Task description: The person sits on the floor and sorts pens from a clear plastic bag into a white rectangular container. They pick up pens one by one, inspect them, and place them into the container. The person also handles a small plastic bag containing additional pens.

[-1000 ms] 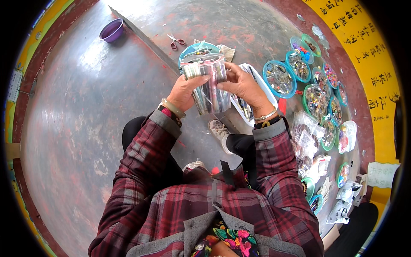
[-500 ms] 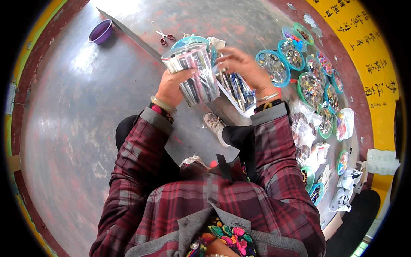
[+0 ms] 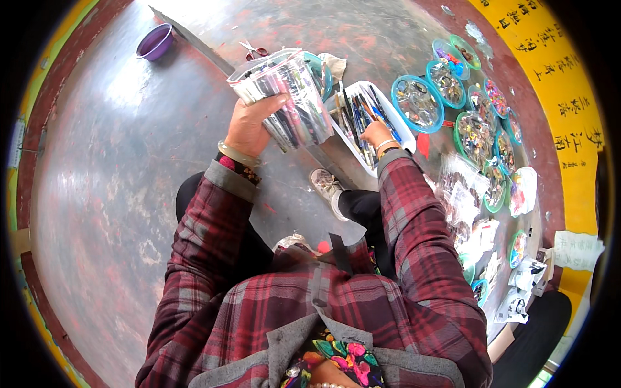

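My left hand [image 3: 251,126] grips a clear zip bag [image 3: 288,97] packed with pens, its top edge tilted away from me. To the right stands a white plastic basket [image 3: 402,119] with many pens [image 3: 362,119] lying lengthwise in it, mostly dark and blue. My right hand [image 3: 376,134] is down in the basket, fingers curled in among the pens. Whether a pen is pinched there is hidden.
Behind the bag sit a blue round tub [image 3: 321,74] and scissors [image 3: 253,52]. Several round tubs [image 3: 417,103] of small items and clear plastic bags [image 3: 459,194] line the right side. A purple basin [image 3: 154,44] stands far left. My shoe [image 3: 326,187] is below the basket.
My right hand has gone from beside the bag down into the basket of pens, its fingers closing. The bag in my left hand has shifted slightly left and up.
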`<action>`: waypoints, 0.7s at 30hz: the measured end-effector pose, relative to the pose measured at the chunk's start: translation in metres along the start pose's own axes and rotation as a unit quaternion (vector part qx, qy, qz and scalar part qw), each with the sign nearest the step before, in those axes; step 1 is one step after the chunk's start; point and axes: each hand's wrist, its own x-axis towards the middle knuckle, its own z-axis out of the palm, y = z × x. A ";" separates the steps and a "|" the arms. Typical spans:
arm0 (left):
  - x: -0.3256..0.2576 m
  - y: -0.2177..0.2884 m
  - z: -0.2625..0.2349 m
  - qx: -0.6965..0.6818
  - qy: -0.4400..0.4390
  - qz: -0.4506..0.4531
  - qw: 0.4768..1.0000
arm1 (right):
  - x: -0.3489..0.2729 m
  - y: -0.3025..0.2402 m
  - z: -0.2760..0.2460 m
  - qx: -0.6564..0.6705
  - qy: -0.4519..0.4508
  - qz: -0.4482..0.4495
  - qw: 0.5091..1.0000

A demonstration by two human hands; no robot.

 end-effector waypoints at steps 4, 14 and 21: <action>-0.002 0.002 -0.009 0.015 0.002 -0.013 1.000 | -0.028 -0.045 0.014 -0.074 0.101 0.036 0.991; -0.003 0.001 -0.010 0.038 0.010 -0.031 0.999 | -0.025 -0.040 0.016 -0.059 0.107 0.080 0.989; -0.001 -0.002 -0.009 0.036 0.000 -0.040 0.999 | -0.001 -0.012 -0.014 0.206 0.003 0.073 0.976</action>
